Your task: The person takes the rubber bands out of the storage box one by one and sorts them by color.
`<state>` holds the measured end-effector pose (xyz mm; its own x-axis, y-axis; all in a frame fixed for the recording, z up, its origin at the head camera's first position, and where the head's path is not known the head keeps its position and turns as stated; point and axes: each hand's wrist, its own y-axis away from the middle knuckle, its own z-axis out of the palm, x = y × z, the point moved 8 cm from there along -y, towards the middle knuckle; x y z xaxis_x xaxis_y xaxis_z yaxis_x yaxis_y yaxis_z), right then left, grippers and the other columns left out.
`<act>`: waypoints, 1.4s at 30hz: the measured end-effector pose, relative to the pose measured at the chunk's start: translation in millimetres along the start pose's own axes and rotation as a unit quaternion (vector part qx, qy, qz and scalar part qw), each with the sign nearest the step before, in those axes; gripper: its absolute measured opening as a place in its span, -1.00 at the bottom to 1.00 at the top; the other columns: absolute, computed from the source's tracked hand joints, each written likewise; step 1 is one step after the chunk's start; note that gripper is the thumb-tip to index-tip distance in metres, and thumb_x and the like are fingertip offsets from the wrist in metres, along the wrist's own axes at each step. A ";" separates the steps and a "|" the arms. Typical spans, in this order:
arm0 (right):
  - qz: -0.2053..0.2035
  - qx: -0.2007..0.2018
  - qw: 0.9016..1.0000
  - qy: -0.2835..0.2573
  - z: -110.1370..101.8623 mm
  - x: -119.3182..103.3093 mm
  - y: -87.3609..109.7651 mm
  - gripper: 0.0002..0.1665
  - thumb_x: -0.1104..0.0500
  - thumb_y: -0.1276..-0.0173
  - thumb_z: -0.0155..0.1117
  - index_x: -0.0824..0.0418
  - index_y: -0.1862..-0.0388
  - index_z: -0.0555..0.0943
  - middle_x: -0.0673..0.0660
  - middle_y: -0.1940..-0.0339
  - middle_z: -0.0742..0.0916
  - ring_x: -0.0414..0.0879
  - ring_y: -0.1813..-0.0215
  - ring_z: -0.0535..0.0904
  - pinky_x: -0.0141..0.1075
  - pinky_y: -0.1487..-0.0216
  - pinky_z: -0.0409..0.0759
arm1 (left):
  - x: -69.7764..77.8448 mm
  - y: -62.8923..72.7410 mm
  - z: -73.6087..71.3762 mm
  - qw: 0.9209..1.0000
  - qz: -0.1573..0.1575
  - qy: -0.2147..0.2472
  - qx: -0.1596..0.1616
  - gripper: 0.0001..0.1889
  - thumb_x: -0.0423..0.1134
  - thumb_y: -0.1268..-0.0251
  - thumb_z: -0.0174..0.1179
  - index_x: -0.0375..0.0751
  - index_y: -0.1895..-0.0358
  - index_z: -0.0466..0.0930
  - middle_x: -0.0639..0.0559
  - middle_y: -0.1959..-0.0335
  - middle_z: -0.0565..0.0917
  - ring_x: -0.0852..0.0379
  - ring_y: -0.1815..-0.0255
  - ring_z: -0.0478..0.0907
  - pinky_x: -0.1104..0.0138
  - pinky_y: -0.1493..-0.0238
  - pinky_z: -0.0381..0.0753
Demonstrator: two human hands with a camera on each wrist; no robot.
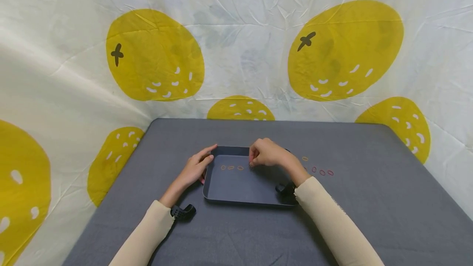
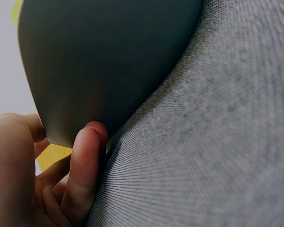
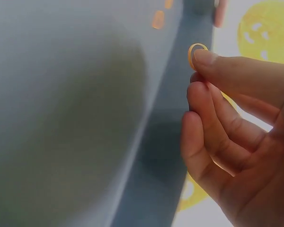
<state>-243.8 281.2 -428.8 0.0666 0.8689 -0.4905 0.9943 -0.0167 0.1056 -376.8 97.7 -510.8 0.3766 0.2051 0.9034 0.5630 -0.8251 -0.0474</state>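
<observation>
A person in cream sleeves [image 1: 142, 235] worked with both hands at a shallow gray tray [image 1: 236, 190] on a gray worktop [image 1: 229, 233]. The right hand [image 1: 267, 153] reached over the tray's far side, its grip narrow, with a single orange band [image 3: 190, 56] pinched at the tip of the thumb. Whether that band touched the tray could not be told. The left hand [image 1: 194, 169] held the tray at its far left corner, its grip around the wall, a fingertip pressed to the outer face. Three orange bands [image 1: 230, 168] lay inside the tray in a row from left to right, apart from one another. On the worktop to the tray's right lay another orange band [image 1: 305, 159] and, nearer the person, several red bands [image 1: 322, 173]. A pale curtain [image 1: 244, 60] printed with large yellow fruit hung behind.
</observation>
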 end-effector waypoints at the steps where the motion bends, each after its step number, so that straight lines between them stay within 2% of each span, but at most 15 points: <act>1: 0.001 0.002 1.000 -0.003 -3.4 0.0 2.3 -0.89 0.21 -0.28 0.54 0.06 0.44 0.78 -0.08 0.47 0.77 -0.21 0.43 0.59 -0.35 0.34 0.58 | 0.3 -0.1 0.2 1.000 0.001 0.000 -0.001 -0.49 0.02 -0.69 -0.03 0.21 -0.60 0.30 -0.25 -0.44 0.49 0.03 0.78 0.50 0.05 0.68 0.68; 8: 0.012 0.031 0.999 -0.009 -35.0 5.1 24.3 -0.88 0.23 -0.33 0.48 0.08 0.42 0.76 0.02 0.40 0.81 -0.20 0.39 0.62 -0.31 0.31 0.58 | 1.2 -1.7 0.1 1.000 -0.001 0.003 -0.002 -0.49 0.03 -0.69 -0.03 0.22 -0.60 0.30 -0.24 -0.44 0.49 0.03 0.77 0.49 0.04 0.68 0.68; 12: 0.022 0.058 0.998 -0.017 -53.4 16.0 39.6 -0.90 0.21 -0.33 0.50 0.08 0.40 0.77 0.05 0.38 0.82 -0.18 0.37 0.63 -0.29 0.30 0.59 | 1.8 -3.0 -0.6 1.000 -0.001 0.006 -0.001 -0.49 0.04 -0.69 -0.03 0.22 -0.60 0.30 -0.25 -0.46 0.47 0.03 0.78 0.49 0.04 0.68 0.68; 18: 0.039 0.090 0.994 -0.041 -71.8 38.3 65.9 -0.94 0.19 -0.35 0.49 0.11 0.34 0.78 0.12 0.34 0.83 -0.02 0.30 0.68 -0.24 0.29 0.61 | 2.1 -3.9 -1.2 1.000 0.002 0.008 0.000 -0.49 0.02 -0.69 -0.02 0.21 -0.60 0.31 -0.26 -0.47 0.46 0.02 0.78 0.49 0.03 0.68 0.67; 23: 0.060 0.108 0.991 -0.043 -78.2 60.1 84.2 -0.93 0.18 -0.38 0.46 0.16 0.28 0.79 0.14 0.32 0.83 -0.04 0.35 0.65 -0.26 0.41 0.60 | 1.0 -3.2 -2.1 1.000 0.000 0.006 0.001 -0.50 0.02 -0.69 -0.02 0.22 -0.59 0.31 -0.28 -0.46 0.46 0.02 0.79 0.49 0.03 0.69 0.67; 28: 0.074 0.125 0.988 -0.047 -82.3 79.8 99.9 -0.93 0.17 -0.37 0.47 0.16 0.27 0.79 0.09 0.33 0.82 -0.13 0.36 0.63 -0.26 0.33 0.57 | -0.1 -2.9 -3.2 1.000 -0.001 0.007 0.002 -0.51 0.00 -0.69 -0.02 0.24 -0.58 0.32 -0.28 -0.46 0.46 0.02 0.79 0.48 0.04 0.69 0.67; 34: 0.094 0.133 0.985 -0.060 -82.9 105.9 114.4 -0.90 0.16 -0.37 0.48 0.18 0.26 0.79 0.18 0.27 0.83 -0.01 0.27 0.69 -0.29 0.28 0.58 | 0.5 -3.4 -1.9 1.000 -0.001 0.012 -0.001 -0.51 0.00 -0.69 -0.01 0.26 -0.58 0.32 -0.28 -0.48 0.44 0.02 0.78 0.48 0.04 0.69 0.67; 42: 0.115 0.136 0.981 -0.076 -80.1 136.8 126.1 -0.89 0.22 -0.36 0.46 0.27 0.23 0.80 0.21 0.27 0.83 -0.02 0.29 0.68 -0.34 0.31 0.60 | -2.2 -1.1 -0.9 1.000 -0.008 0.014 0.001 -0.51 0.01 -0.68 -0.01 0.27 -0.58 0.32 -0.29 -0.49 0.44 0.04 0.79 0.47 0.05 0.69 0.67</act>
<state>-116.0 437.6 -413.2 0.2832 0.7426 -0.6070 0.9354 -0.3537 0.0037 -378.9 97.7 -512.4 0.3475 0.2037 0.9153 0.5705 -0.8206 -0.0340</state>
